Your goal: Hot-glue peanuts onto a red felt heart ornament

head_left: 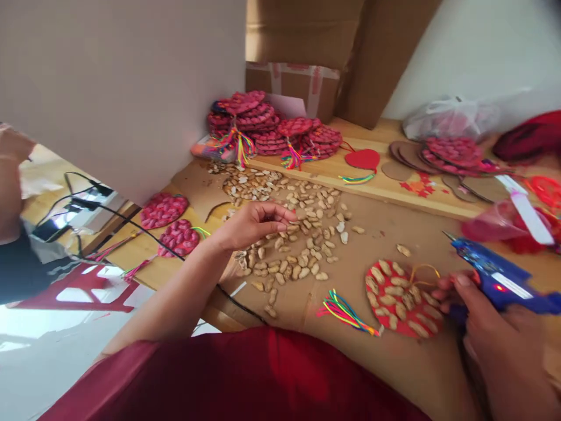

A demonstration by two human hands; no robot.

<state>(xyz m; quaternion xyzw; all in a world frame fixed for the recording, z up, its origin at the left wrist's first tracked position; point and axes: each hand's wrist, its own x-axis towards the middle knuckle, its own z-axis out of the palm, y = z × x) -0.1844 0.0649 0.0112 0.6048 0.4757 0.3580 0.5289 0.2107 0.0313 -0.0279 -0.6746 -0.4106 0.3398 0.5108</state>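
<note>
My left hand [260, 223] reaches over a spread of unshelled peanuts [302, 257], thumb and forefinger pinched at a peanut by their tips. My right hand [491, 321] is wrapped round a blue hot glue gun [495, 272], its small red light lit and its nozzle pointing up and to the left. Beside that hand lies a red round piece [405, 324] with several peanuts on its face and a yellow cord loop at its edge. A multicoloured tassel [346, 313] extends from its left side.
Stacks of pink peanut-covered pieces [241, 120] stand at the back. A plain red disc [363, 158] lies on the wooden ledge. Two pink pieces [164, 210] are at the left, near a black cable [131, 221]. A plastic cup [491, 221] stands at the right.
</note>
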